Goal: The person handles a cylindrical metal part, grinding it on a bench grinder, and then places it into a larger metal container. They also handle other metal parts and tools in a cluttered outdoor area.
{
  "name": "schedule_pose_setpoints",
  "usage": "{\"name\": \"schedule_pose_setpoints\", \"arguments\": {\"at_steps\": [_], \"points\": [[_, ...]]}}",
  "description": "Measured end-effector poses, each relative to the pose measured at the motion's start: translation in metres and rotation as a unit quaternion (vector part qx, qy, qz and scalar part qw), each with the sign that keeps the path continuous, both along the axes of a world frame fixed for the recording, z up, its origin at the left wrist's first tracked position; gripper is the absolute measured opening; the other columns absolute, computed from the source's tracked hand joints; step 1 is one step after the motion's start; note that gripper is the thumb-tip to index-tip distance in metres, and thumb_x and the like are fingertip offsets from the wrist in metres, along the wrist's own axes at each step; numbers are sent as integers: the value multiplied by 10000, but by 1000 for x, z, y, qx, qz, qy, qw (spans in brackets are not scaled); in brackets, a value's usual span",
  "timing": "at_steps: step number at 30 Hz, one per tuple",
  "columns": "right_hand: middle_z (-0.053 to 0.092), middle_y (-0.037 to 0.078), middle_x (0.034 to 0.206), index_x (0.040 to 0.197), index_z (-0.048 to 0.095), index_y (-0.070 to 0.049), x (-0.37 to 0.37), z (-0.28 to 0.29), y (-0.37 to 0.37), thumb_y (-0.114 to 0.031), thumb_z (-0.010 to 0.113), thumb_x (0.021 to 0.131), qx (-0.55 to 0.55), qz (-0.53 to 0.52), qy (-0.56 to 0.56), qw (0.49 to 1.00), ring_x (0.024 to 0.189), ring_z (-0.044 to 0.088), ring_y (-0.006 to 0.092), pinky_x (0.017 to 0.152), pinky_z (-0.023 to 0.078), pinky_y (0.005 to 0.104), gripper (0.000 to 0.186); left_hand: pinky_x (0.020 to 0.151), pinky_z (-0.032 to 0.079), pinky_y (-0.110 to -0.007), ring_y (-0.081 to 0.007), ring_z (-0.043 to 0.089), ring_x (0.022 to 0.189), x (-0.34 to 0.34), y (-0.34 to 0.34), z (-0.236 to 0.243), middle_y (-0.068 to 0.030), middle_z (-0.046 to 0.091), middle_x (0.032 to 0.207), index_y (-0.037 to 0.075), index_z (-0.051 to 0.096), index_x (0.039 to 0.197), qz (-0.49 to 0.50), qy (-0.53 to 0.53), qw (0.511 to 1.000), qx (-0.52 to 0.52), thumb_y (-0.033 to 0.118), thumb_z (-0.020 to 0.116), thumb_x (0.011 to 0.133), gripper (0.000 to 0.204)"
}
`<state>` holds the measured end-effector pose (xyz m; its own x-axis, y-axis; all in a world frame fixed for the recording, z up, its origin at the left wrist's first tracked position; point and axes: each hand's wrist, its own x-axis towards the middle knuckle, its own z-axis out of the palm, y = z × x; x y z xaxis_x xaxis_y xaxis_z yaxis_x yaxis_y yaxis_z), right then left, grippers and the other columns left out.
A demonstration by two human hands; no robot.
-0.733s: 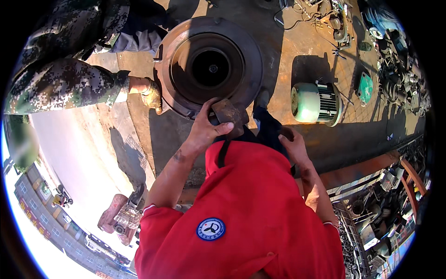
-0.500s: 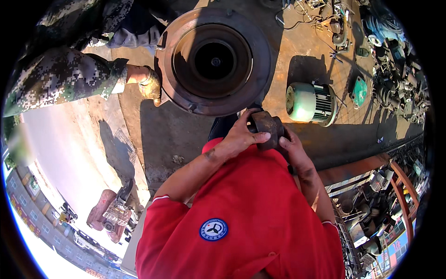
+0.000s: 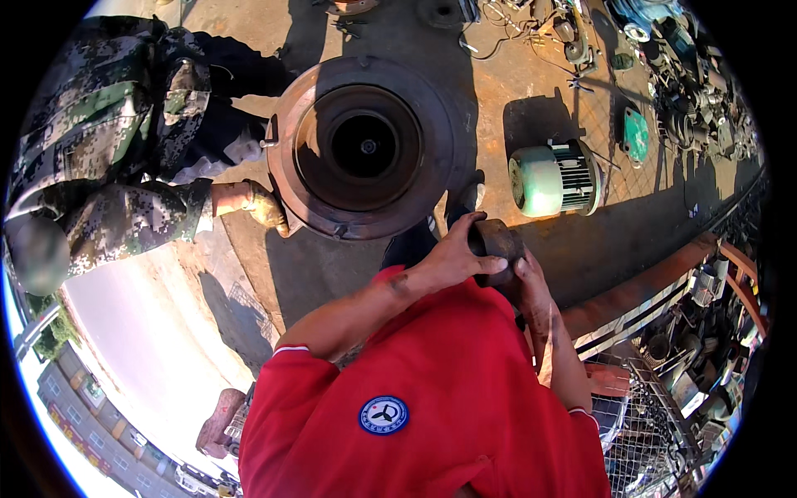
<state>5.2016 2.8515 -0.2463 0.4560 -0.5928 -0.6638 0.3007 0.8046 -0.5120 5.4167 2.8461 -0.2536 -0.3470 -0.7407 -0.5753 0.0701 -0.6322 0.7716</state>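
Note:
A short, rusty cylindrical metal part [image 3: 498,245] is held at waist height, just below a large round cast housing [image 3: 432,149] with a dark bore. My left hand [image 3: 465,257] is closed on the part, fingers over its upper rim and thumb on its face. On its right side my right hand [image 3: 531,282] grips the same part. A co-worker's gloved hand [image 3: 270,212] rests at the left edge of the housing.
The co-worker in camouflage [image 3: 108,149] bends at the left. A green electric motor [image 3: 535,178] and a small green part [image 3: 636,133] lie to the right. Scrap metal [image 3: 697,108] is piled beyond; a rusty steel beam [image 3: 639,278] runs along the lower right.
My hands have moved right, bringing the part away from the housing's lower rim. My right hand has closed onto it. More of the co-worker's body shows at the left.

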Motion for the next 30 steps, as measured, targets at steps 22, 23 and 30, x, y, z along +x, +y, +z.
{"name": "schedule_pose_setpoints", "arguments": {"at_steps": [22,23,30], "points": [[602,125,1413,1508,469,-92,-111,0,6,-564,755,872,-11,-227,-129,965,1299,579,293,1117,452,490,842,955,538,-393,-323,640,1139,-113,-27,36,-166,584,1254,-8,572,1337,-61,-202,936,-280,206,904,726,728],[600,125,1420,1509,468,-92,-116,-1,7,-571,749,874,-13,-230,-136,964,1306,576,293,1120,449,491,844,948,541,-398,-329,641,1129,-118,-26,39,-166,589,1241,-7,577,1320,-74,-207,923,-317,198,900,720,712],[567,125,1490,1526,465,-93,-132,19,23,-637,700,883,-8,-248,-212,945,1362,542,311,1169,405,506,875,892,557,-426,-354,650,1049,-141,-23,77,-152,610,1153,12,599,1228,-121,-224,834,-489,186,902,677,653]]}}
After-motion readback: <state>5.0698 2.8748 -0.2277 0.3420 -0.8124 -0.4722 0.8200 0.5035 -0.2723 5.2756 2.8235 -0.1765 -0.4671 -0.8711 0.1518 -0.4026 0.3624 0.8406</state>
